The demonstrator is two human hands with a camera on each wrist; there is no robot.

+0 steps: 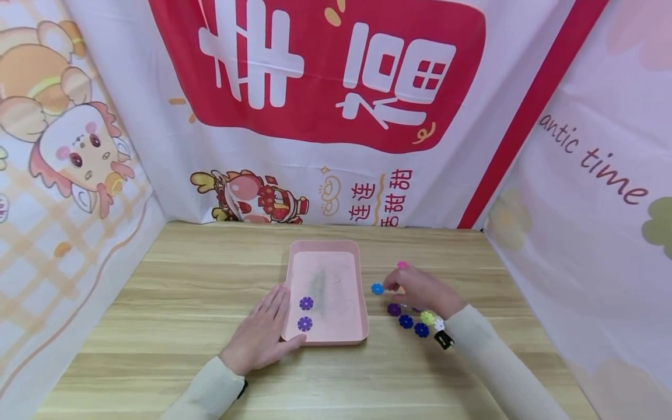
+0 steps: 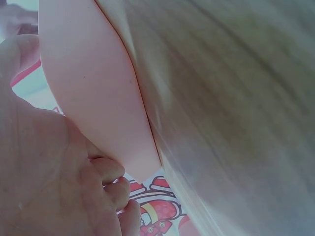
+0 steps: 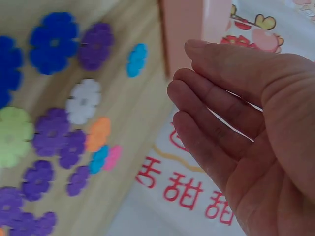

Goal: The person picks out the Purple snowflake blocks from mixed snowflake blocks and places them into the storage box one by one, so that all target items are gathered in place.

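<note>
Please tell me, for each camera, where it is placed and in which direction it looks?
Head: on the head, facing forward and down at the table, tray, both hands and sleeves.
Left wrist: under the left hand, facing the tray's outer wall.
Right wrist: beside the right hand, facing the flower pieces on the table.
Shared: all three show the tray.

One pink rectangular plastic tray (image 1: 325, 248), holding two purple flower-shaped plastic pieces (image 1: 306, 303). Loose flower-shaped pieces on the wooden counter (image 1: 184, 280), right wrist view: three dark blue (image 3: 53, 42), one white (image 3: 83, 101), one light green (image 3: 14, 135), one orange (image 3: 98, 133), one pink (image 3: 113, 156), two light blue (image 3: 136, 59). Purple loose pieces (image 3: 96, 45): several, overlapping, exact count unclear.
</note>
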